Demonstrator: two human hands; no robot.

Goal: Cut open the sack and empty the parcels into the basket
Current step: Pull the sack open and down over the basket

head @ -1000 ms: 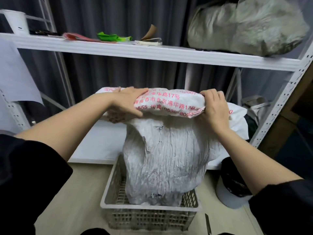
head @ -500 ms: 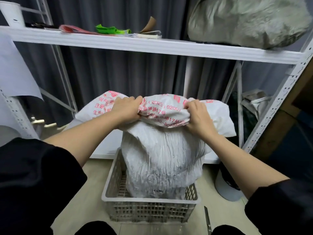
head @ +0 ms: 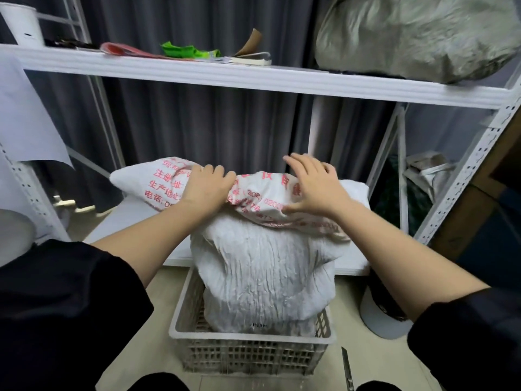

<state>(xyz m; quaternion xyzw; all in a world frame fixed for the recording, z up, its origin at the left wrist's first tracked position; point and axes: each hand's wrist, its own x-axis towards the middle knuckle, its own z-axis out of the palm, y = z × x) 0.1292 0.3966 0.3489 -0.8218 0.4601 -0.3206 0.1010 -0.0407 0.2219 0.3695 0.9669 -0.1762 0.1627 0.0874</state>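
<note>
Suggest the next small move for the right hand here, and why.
Probably close the right hand on the bunched red-printed sack top. Its fingers are spread open on the fabric, while the left hand grips it, and the sack stands upside down in the basket.

White sack [head: 265, 277], red print; white lattice basket [head: 248, 356]; grey curtain [head: 211, 122]

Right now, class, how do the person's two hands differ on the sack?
The left hand is clenched, gripping a bunch of the sack; the right hand is open, fingers spread flat on it. The left hand sits nearer the sack's left end, the right nearer the middle. Both rest on the red-printed top, above the basket.
</note>
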